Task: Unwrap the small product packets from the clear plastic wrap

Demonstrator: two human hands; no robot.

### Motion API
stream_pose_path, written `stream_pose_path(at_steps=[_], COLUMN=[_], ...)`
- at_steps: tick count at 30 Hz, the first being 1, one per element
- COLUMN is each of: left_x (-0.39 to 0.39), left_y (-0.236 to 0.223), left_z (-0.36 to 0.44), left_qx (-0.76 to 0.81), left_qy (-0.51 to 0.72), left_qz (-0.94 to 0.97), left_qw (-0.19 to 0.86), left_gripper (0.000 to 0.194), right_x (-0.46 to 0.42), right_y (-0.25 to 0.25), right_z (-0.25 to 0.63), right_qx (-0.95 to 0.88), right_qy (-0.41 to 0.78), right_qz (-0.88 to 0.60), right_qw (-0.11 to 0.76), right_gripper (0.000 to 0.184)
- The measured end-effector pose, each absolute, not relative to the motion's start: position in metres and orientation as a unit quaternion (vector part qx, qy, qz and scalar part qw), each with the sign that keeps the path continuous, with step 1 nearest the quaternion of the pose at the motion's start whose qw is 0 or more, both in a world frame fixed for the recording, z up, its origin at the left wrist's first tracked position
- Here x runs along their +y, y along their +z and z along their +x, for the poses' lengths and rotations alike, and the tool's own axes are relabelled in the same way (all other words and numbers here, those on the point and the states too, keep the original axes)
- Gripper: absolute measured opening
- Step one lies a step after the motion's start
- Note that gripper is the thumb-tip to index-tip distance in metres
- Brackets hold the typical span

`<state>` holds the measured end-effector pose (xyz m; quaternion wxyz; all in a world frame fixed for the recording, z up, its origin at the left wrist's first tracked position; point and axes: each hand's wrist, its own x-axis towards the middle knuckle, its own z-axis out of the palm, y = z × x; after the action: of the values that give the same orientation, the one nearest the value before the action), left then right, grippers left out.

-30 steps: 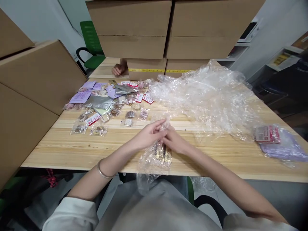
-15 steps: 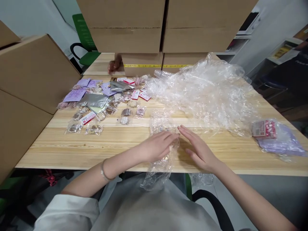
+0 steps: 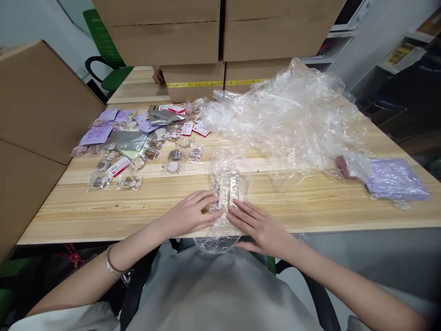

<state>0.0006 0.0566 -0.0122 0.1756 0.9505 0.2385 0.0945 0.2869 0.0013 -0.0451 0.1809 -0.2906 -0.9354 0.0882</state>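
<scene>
A clear sheet of bubble wrap (image 3: 225, 161) lies at the table's front edge, and its near end hangs over toward my lap. Long, narrow packets (image 3: 228, 184) with dark and golden printing lie side by side on or under the plastic; exactly which I cannot tell. My left hand (image 3: 193, 212) rests against their left side with fingers stretched and slightly spread. From the right, my right hand (image 3: 260, 225) lays its outstretched fingers on the packets and the plastic. Neither hand is closed around anything.
Small wrapped snacks (image 3: 129, 182), purple packets (image 3: 97, 134) and a silver pouch (image 3: 124, 140) lie at the left. A heap of bubble wrap (image 3: 285, 119) covers the back right. A purple wrapped bundle (image 3: 396, 179) sits far right. Cardboard boxes (image 3: 193, 73) stand behind. Another person's hand (image 3: 158, 75) shows beside them.
My hands have moved apart and nearer the front edge, now on either side of the packets. The packets show more clearly. The other person's hand is now mostly behind the box.
</scene>
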Motion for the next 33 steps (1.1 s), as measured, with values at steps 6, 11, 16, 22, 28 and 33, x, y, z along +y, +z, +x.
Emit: stream_pose_path(at_steps=[6,11,16,22,28,33], left_x=[0.054,0.051,0.056,0.066,0.074,0.083], left_y=[-0.010,-0.017,-0.028,-0.020,-0.025,-0.027], left_z=[0.024,0.051,0.047,0.029,0.025,0.017], left_qx=[0.310,0.478,0.341,0.256,0.254,0.187], left_qy=[0.186,0.246,0.243,0.094,0.120,0.193], left_qz=[0.892,0.809,0.908,0.954,0.950,0.955], left_qw=[0.271,0.237,0.018,0.123,0.137,0.122], left_gripper=[0.021,0.022,0.040,0.075,0.062,0.055], right_x=[0.016,0.050,0.077,0.133,0.184,0.183], right_y=[-0.035,-0.020,-0.013,-0.006,-0.006,-0.008], right_z=[0.269,0.249,0.253,0.273,0.249,0.241], right_qx=[-0.851,-0.720,-0.737,-0.634,-0.579,-0.645], right_qy=[0.167,0.257,0.166,0.479,0.554,0.524], right_qz=[-0.409,-0.613,-0.629,-0.560,-0.549,-0.487], right_qw=[0.283,0.200,0.181,0.236,0.235,0.268], right_gripper=[0.034,0.043,0.022,0.079,0.038,0.017])
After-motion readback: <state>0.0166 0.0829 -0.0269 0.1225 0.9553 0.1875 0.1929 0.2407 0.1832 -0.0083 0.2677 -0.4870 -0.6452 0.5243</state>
